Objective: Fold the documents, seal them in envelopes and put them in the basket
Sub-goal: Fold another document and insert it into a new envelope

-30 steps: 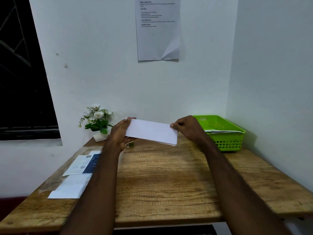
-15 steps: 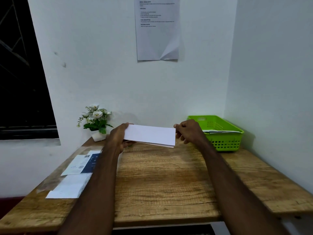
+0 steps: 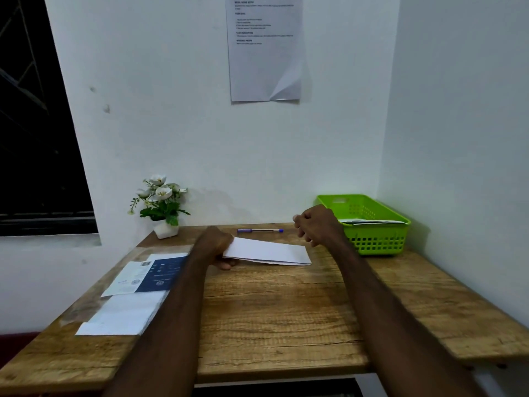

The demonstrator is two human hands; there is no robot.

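Observation:
My left hand [image 3: 219, 247] grips the left end of a white folded document [image 3: 267, 251], which lies low over the wooden table [image 3: 286, 310] near its middle back. My right hand [image 3: 316, 224] hovers above the paper's right end with fingers loosely curled, holding nothing. The green basket [image 3: 378, 242] stands at the back right corner with some papers inside. On the left of the table lie a blue-and-white printed sheet [image 3: 148, 273] and a white envelope or sheet [image 3: 123, 313] nearer the front edge.
A blue pen [image 3: 259, 230] lies along the back edge by the wall. A small white pot of white flowers [image 3: 161, 207] stands at the back left. A printed notice [image 3: 266, 47] hangs on the wall. A dark window is at left.
My right hand let go of the paper's right end and lifted toward the basket. My left hand lowered the folded paper toward the table.

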